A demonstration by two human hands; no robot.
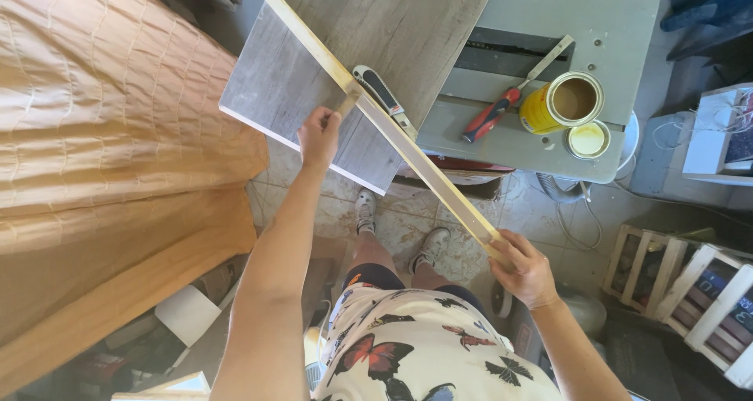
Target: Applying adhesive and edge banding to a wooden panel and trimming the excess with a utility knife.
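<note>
open yellow can (563, 101) of tan liquid, its lid (588, 140) beside it, on the grey worktop (627, 25). red-handled tool (502, 107) nearby; grey board (329, 64); black-handled tool (383, 97). long wooden strip (392, 127) runs diagonally, upper left to lower right, over the board. left hand (319, 134) grip closed on a small brush (347, 103) at the strip; right hand (524, 268) grip holds the strip's near end.

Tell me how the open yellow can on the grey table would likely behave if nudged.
The can stands upright on its flat base, so it would probably slide rather than roll. Its lid lies beside it, so a hard push could spill the brownish contents. It sits close to the table edge, so a nudge that way might tip it off.
</note>
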